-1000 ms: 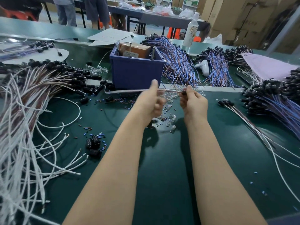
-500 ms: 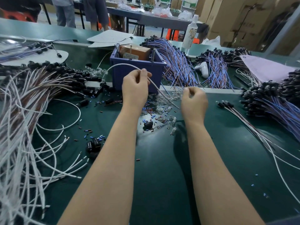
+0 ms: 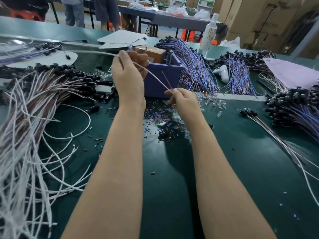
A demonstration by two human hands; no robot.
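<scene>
A thin white cable (image 3: 151, 75) runs slanting from my raised left hand (image 3: 128, 76) down to my right hand (image 3: 183, 100). My left hand grips it higher up, and the cable's free part trails off to the left over the bench. My right hand pinches the lower end, where a short reddish-brown wire end (image 3: 166, 79) sticks up from the fingers. Both hands hover above the green bench (image 3: 172, 178), in front of a blue bin (image 3: 160, 80).
A big heap of white cables (image 3: 25, 144) with black connectors covers the left. Blue and brown wire bundles (image 3: 195, 66) lie behind and at the right (image 3: 293, 111). Small cut sleeves and clear parts (image 3: 160, 118) litter the middle. A white bottle (image 3: 209, 34) stands behind.
My left hand has risen and pulled the cable up and leftward. My right hand has kept its grip on the lower end, and the cable now slants taut between them.
</scene>
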